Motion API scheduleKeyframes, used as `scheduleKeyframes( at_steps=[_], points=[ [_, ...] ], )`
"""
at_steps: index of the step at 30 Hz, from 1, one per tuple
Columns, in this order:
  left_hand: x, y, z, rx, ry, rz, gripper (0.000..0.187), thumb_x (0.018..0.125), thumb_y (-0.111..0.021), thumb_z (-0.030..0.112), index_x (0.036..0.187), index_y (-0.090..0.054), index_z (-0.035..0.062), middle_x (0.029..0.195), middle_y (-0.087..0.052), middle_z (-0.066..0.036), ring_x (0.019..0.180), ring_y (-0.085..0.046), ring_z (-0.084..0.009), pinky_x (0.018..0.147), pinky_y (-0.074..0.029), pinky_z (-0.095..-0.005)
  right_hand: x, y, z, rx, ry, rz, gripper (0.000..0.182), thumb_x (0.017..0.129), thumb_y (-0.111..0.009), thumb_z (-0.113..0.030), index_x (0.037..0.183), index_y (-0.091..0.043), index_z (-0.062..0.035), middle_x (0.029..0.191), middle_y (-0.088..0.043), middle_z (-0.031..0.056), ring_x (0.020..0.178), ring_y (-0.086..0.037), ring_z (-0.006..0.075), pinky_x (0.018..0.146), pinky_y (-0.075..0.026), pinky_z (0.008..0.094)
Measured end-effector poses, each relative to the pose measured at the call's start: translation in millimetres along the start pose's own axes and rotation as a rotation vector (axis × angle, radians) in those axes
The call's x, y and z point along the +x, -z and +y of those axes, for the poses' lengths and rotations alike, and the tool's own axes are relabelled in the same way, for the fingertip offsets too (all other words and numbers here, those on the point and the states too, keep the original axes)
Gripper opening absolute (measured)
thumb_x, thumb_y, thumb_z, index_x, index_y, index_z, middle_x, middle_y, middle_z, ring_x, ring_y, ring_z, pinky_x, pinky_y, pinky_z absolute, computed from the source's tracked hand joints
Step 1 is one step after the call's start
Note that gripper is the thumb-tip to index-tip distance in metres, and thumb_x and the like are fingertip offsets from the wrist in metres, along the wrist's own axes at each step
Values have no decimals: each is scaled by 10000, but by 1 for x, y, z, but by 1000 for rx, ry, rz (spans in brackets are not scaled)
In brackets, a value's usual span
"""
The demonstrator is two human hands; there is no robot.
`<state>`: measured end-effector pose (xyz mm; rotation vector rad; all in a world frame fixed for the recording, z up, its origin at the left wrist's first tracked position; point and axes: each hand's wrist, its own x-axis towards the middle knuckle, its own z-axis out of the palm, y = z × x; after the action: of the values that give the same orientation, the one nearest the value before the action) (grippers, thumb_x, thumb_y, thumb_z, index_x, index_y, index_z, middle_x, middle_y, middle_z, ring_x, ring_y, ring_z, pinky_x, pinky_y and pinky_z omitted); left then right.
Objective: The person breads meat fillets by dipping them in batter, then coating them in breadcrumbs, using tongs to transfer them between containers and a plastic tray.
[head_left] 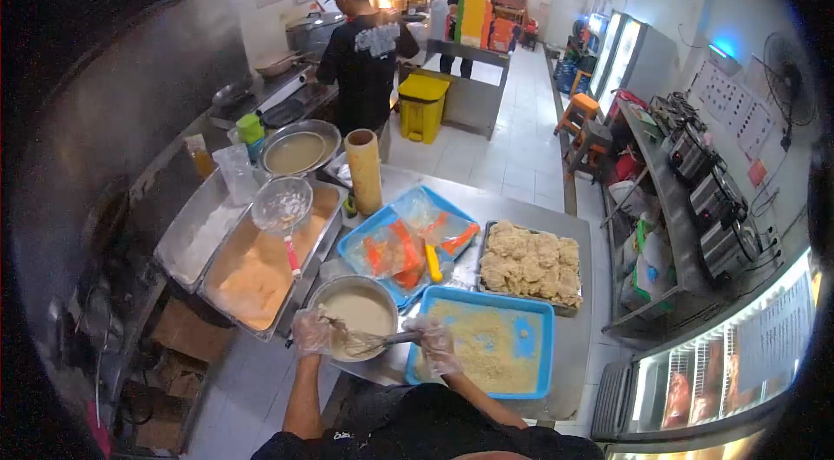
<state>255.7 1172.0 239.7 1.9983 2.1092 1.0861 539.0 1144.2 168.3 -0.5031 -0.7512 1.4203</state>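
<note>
A metal mixing bowl (389, 289) of pale, creamy batter stands at the table's near edge. My left hand (311, 334), in a clear plastic glove, is closed over the bowl's left rim, with its fingertips reaching inside. Batter-like smears show at those fingertips. A wire whisk (369, 341) lies nearly level across the near part of the bowl, its wires by my left fingers. Its dark handle is gripped by my right hand (437, 348), also gloved. Under that hand is the left side of a blue tray (549, 347) with yellowish crumbs spread on its bottom.
A tray of breaded pieces (532, 262) stands back right. Behind the bowl, a blue tray (352, 238) holds orange-printed bags and a yellow-handled tool (433, 263). Left are a bin of orange powder (252, 277) and a sieve (282, 205). A co-worker (358, 69) stands beyond.
</note>
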Motion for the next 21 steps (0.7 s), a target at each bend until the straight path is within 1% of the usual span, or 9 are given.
scheduleKeyframes(
  at_steps=[3,5,8,10,13,15,16,18,21],
  points=[
    [5,5,11,161,-54,-59,109,636,-608,158,698,-662,86,672,-613,-133,650,-599,-307,600,-481,-404,16,-24,-20,-753,-212,119,315,778,-663,-209,982,-521,-15,873,-617,103,792,-613,180,670,-513,323],
    [11,8,17,106,-90,-10,116,630,-612,167,694,-656,82,672,-610,-137,642,-593,-313,587,-474,-408,26,-30,-12,-980,-44,33,312,792,-649,-202,1000,-519,-10,827,-610,79,769,-597,164,670,-496,266],
    [4,10,18,1,39,-55,132,617,-625,184,684,-642,71,672,-603,-142,641,-583,-324,577,-457,-420,31,-81,-42,-431,-229,1,276,805,-626,-193,982,-545,3,894,-608,82,805,-588,164,722,-485,239],
    [-5,16,21,-119,72,-81,202,665,-610,250,758,-651,75,712,-590,-161,689,-559,-318,634,-445,-412,32,-68,-10,-335,-242,-47,289,812,-622,-163,1018,-526,16,939,-598,90,823,-578,147,738,-477,239],
    [-17,-18,-17,164,21,-38,217,659,-615,248,769,-646,63,693,-580,-170,682,-550,-313,638,-436,-413,38,-49,17,-225,-239,-40,318,819,-620,-140,1061,-505,30,986,-588,99,840,-565,126,753,-468,240],
    [-24,-41,-43,-160,160,-33,190,646,-624,214,734,-616,45,668,-564,-157,653,-539,-304,619,-432,-401,40,-68,-1,-109,-276,-3,329,812,-630,-145,1065,-509,28,979,-590,96,839,-560,119,752,-466,240],
    [-29,-48,-47,-388,238,-8,192,641,-640,213,693,-593,34,660,-561,-143,638,-543,-295,599,-435,-395,38,-72,3,-577,-208,63,457,787,-648,-99,1160,-417,29,966,-591,120,850,-576,149,762,-476,258],
    [-33,-20,-10,-142,82,84,151,647,-637,177,659,-570,43,662,-568,-97,627,-554,-249,572,-439,-373,35,-68,7,-415,63,-25,560,766,-662,-79,1210,-337,28,963,-592,133,858,-585,176,768,-485,279],
    [-33,-37,-33,-172,39,54,114,653,-626,153,695,-600,51,679,-582,-85,623,-557,-234,568,-442,-358,28,-94,-32,104,-20,157,373,779,-651,-145,1074,-473,-3,934,-609,133,853,-595,186,775,-486,326]
  ],
)
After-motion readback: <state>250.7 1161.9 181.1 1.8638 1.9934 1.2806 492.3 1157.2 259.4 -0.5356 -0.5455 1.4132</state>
